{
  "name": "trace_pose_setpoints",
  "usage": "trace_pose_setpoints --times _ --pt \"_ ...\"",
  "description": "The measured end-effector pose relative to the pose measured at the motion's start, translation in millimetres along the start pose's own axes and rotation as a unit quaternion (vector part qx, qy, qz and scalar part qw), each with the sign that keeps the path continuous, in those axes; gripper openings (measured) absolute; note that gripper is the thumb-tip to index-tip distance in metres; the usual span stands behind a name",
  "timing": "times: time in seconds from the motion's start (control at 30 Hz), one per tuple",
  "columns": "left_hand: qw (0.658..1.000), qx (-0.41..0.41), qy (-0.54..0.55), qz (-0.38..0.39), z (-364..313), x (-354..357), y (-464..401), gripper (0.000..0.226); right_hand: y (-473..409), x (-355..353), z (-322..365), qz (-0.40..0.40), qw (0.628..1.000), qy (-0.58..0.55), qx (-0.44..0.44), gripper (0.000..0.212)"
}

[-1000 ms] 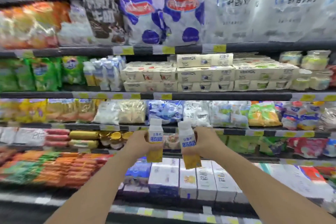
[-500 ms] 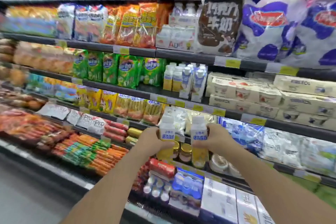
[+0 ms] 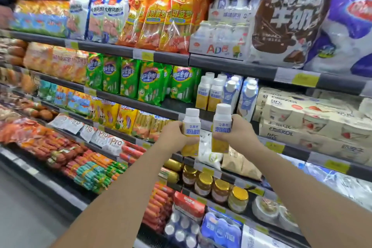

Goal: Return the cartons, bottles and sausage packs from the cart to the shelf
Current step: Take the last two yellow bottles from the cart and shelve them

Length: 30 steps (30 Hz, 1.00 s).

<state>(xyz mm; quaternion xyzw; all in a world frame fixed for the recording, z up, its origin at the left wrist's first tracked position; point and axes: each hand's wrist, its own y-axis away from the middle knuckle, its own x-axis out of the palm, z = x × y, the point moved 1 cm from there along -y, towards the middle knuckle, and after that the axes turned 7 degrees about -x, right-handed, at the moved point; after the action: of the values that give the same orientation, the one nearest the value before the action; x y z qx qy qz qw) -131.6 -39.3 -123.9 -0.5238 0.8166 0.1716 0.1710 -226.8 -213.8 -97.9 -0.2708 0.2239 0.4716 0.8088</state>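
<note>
Each of my hands holds one white-capped bottle with a white and yellow label, upright, in front of the chilled shelf. My left hand [image 3: 174,136] grips the left bottle [image 3: 190,127]. My right hand [image 3: 237,131] grips the right bottle [image 3: 221,125], slightly higher. Both bottles hang just below and in front of a shelf [image 3: 173,109] where several matching bottles [image 3: 210,91] stand in a cluster beside blue and white cartons [image 3: 248,94]. Green sausage packs [image 3: 149,82] stand to the left of that cluster. The cart is out of view.
Cream multipack boxes [image 3: 314,125] fill the shelf to the right. Orange sausage packs [image 3: 161,20] and a white bottle multipack [image 3: 221,36] sit one shelf higher. Glass jars [image 3: 219,187] stand below my hands. Loose sausages [image 3: 66,153] cover the low left tier; grey floor lies bottom left.
My view has swung left and closer to the shelf. Both hands have risen with their bottles, from the lower tiers up toward the shelf with the matching bottles.
</note>
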Motion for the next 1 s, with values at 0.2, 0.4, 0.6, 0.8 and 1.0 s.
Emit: trace_pose_setpoints --times 0.2,0.4,0.6,0.8,1.0 --pt "0.997 0.032 -0.027 -0.063 -29.2 -5.2 -63.6 0.041 -66.1 12.2 5.2 -0.028 0.999 0.009 -0.033 0.046" --pt "0.996 0.044 -0.028 -0.074 -36.7 -17.4 -127.9 0.040 -102.4 38.8 8.1 -0.052 0.998 0.026 -0.017 0.049" --pt "0.998 0.056 -0.030 -0.028 -36.7 -21.1 -183.7 0.041 -125.6 57.6 13.7 -0.108 0.992 0.070 0.018 0.049" --pt "0.993 0.103 -0.046 0.040 -32.0 -13.6 -213.0 0.049 -138.1 73.7 22.5 -0.143 0.981 0.110 0.070 0.049" --pt "0.982 0.164 -0.088 0.042 -26.9 -17.4 -219.8 0.059 -137.6 81.7 25.8 -0.158 0.966 0.165 0.118 0.053"
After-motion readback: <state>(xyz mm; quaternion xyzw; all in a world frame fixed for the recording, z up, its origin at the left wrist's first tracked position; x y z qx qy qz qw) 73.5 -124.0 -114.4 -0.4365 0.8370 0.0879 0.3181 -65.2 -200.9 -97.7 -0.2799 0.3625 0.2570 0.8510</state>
